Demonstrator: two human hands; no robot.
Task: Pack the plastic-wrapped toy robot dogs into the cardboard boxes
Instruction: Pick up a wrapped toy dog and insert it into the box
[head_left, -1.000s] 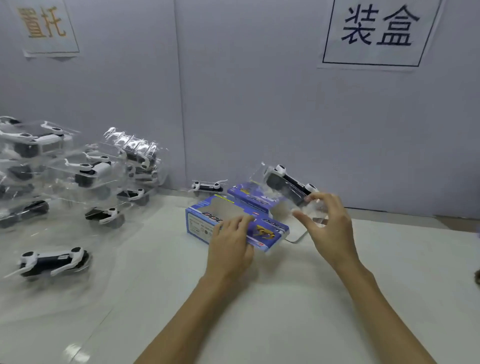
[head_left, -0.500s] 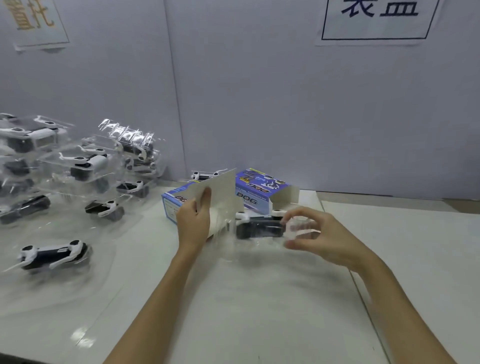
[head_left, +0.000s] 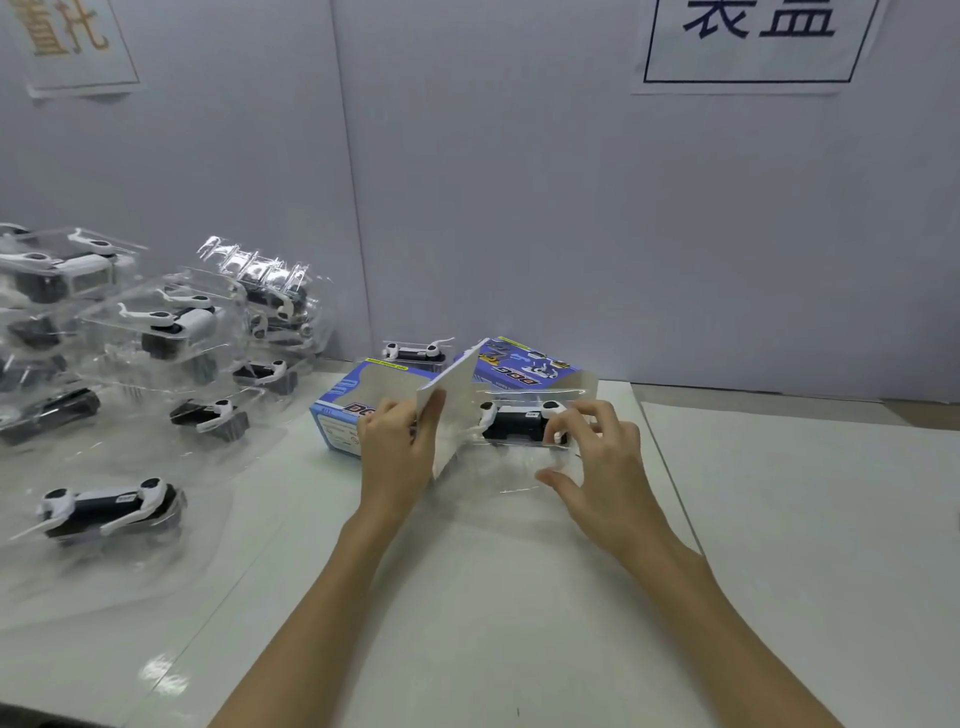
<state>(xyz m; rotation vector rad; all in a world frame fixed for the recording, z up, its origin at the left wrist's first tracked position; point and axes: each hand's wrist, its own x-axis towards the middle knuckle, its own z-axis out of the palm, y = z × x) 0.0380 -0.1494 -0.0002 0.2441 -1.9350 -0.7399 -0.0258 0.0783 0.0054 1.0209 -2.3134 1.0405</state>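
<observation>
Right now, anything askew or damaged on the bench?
Nothing damaged. The wrapped dogs at left lie in a loose, overlapping heap, not rows. The left hand holds the box flap open; the right hand holds a wrapped dog.

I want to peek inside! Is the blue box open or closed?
Open: the left hand holds the blue box's flap up.

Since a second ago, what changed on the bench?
Right hand brought the wrapped dog down from above the blue box to its open end. Left hand went from resting on top to holding the flap open. Spare dogs at left unchanged.
</observation>
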